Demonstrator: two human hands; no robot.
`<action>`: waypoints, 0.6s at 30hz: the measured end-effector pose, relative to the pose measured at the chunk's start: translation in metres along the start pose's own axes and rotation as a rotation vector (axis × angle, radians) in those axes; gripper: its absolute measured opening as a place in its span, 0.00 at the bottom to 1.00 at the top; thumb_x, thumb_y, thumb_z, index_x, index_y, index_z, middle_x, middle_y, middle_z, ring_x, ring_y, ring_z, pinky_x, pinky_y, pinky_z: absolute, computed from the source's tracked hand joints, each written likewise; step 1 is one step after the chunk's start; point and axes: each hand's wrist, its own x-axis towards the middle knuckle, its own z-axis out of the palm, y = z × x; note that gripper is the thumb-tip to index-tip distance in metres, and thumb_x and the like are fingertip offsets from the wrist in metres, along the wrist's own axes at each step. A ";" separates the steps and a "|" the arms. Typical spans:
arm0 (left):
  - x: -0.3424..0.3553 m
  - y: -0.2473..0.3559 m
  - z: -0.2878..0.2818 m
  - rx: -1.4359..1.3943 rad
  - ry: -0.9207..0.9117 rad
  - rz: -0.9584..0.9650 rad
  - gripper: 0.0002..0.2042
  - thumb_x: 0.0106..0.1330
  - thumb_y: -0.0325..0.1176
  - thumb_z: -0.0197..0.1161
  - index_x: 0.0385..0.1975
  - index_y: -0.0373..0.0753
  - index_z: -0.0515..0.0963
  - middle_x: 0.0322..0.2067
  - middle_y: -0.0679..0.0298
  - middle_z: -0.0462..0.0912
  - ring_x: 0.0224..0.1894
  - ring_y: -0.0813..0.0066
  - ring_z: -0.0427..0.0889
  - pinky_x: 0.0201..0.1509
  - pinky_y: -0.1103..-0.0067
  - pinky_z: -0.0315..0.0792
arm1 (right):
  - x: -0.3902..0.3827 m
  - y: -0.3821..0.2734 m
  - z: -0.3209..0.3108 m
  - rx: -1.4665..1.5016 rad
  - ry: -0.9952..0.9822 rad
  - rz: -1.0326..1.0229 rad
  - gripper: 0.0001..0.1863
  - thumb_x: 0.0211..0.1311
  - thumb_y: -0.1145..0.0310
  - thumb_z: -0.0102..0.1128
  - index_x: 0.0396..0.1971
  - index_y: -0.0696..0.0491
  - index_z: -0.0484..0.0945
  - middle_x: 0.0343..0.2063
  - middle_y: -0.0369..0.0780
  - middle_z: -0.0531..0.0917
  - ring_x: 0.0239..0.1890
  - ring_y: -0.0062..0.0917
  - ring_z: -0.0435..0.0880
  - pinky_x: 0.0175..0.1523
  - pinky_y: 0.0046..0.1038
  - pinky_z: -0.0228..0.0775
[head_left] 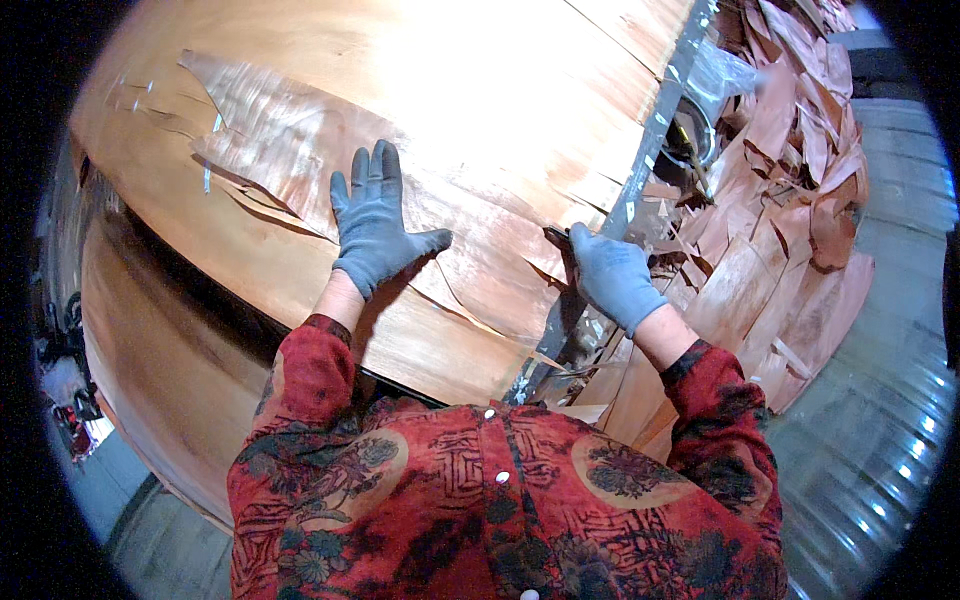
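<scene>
Head-worn fisheye faces steeply down past red shirt [500, 480] front onto left hand [376, 220], right hand [612, 277]; both quite near.

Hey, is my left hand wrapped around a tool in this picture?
No, your left hand lies open on the thin wood sheet, its thumb stretched out to the side.

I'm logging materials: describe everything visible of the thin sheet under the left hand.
The thin sheet looks like wood veneer: pinkish-brown, with ragged, split edges. It lies aslant on a larger tan sheet, the gloved left hand spread on it; its right end is near the dark tool in the right hand.
</scene>
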 end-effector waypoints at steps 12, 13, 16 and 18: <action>0.000 0.004 -0.006 0.012 -0.076 -0.021 0.62 0.40 0.66 0.64 0.67 0.31 0.38 0.69 0.50 0.40 0.71 0.54 0.38 0.69 0.54 0.28 | -0.079 0.056 0.015 -0.120 -0.135 0.204 0.16 0.54 0.73 0.50 0.44 0.50 0.66 0.24 0.47 0.81 0.27 0.44 0.82 0.29 0.43 0.72; 0.000 0.004 -0.005 0.004 -0.077 -0.007 0.62 0.41 0.67 0.63 0.67 0.31 0.38 0.69 0.51 0.40 0.71 0.54 0.37 0.68 0.54 0.28 | -0.094 0.065 0.017 -0.137 -0.151 0.215 0.17 0.54 0.73 0.50 0.46 0.49 0.66 0.24 0.46 0.81 0.27 0.43 0.82 0.29 0.43 0.72; -0.002 0.001 -0.008 0.001 -0.050 -0.010 0.61 0.42 0.68 0.61 0.67 0.30 0.38 0.69 0.52 0.37 0.71 0.52 0.35 0.68 0.52 0.27 | -0.094 0.052 0.006 0.043 0.237 0.281 0.13 0.58 0.62 0.56 0.39 0.52 0.70 0.21 0.49 0.80 0.26 0.47 0.80 0.29 0.44 0.71; -0.005 -0.002 -0.003 -0.020 -0.023 -0.006 0.61 0.43 0.67 0.61 0.67 0.31 0.37 0.69 0.52 0.37 0.71 0.52 0.34 0.68 0.52 0.27 | -0.061 0.001 -0.015 0.363 0.325 0.184 0.13 0.58 0.61 0.56 0.37 0.54 0.70 0.21 0.51 0.78 0.27 0.48 0.80 0.30 0.43 0.70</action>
